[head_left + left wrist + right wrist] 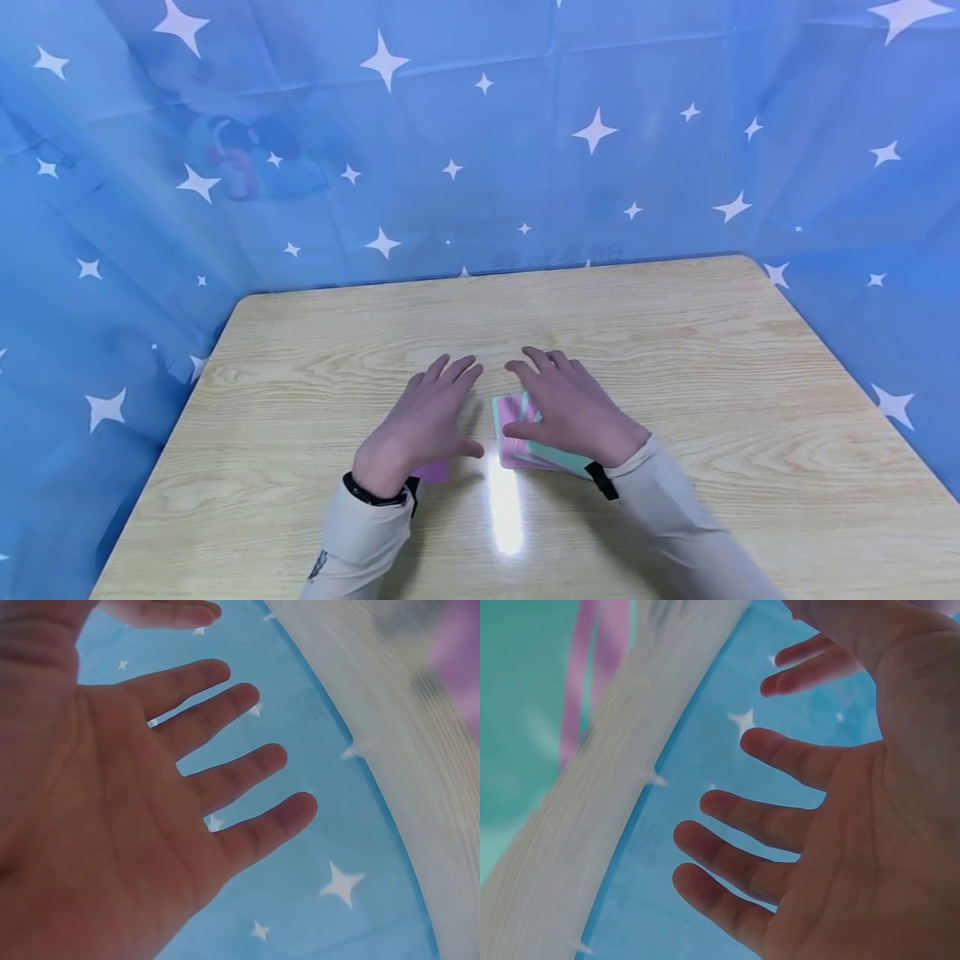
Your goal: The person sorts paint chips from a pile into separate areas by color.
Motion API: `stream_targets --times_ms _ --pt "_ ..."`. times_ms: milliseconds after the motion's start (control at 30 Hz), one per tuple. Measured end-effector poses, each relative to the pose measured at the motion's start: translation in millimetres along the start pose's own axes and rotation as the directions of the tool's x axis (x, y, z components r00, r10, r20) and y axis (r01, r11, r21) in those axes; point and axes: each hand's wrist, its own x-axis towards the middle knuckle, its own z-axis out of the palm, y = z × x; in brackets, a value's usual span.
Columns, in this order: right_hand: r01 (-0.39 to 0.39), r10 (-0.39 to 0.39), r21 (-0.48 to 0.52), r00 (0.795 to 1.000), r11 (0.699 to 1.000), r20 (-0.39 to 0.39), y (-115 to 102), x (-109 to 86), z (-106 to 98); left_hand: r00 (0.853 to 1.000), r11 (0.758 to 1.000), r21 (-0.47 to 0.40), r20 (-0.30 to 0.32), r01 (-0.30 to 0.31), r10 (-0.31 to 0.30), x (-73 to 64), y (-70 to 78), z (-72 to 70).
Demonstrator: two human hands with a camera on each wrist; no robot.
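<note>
My left hand (423,419) hovers over the table with its fingers spread, above a flat purple piece (432,474) that it mostly covers in the head view. To its right, my right hand (573,410) is held over a fanned pile of thin pink and mint-green cards (507,427). The wrist views show both palms bare, with nothing in the left hand (142,802) or the right hand (847,840). Blurred mint-green and pink cards (525,727) fill the upper left of the right wrist view.
A light wood-grain table (315,350) with rounded far corners lies under both hands. Blue cloth (480,167) with white stars hangs behind it and along its sides. A bright glare (505,508) shows on the tabletop between the forearms.
</note>
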Motion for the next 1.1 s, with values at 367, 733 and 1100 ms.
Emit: stream_targets --times_ms 367,733,1100 --pt "-0.046 0.046 -0.013 0.998 0.999 0.050 26 -15.8 -5 0.999 0.996 0.087 0.045 -0.013 0.009 35.0 39.2 11.7" --pt "-0.092 0.096 -0.034 0.983 0.995 0.155 43 -31.4 6 0.990 0.986 0.161 0.139 -0.052 0.030 55.9 58.8 41.6" --pt "-0.057 0.068 -0.060 0.979 0.997 0.193 45 -32.6 15 0.985 0.988 0.138 0.169 -0.067 0.043 60.5 61.0 57.2"
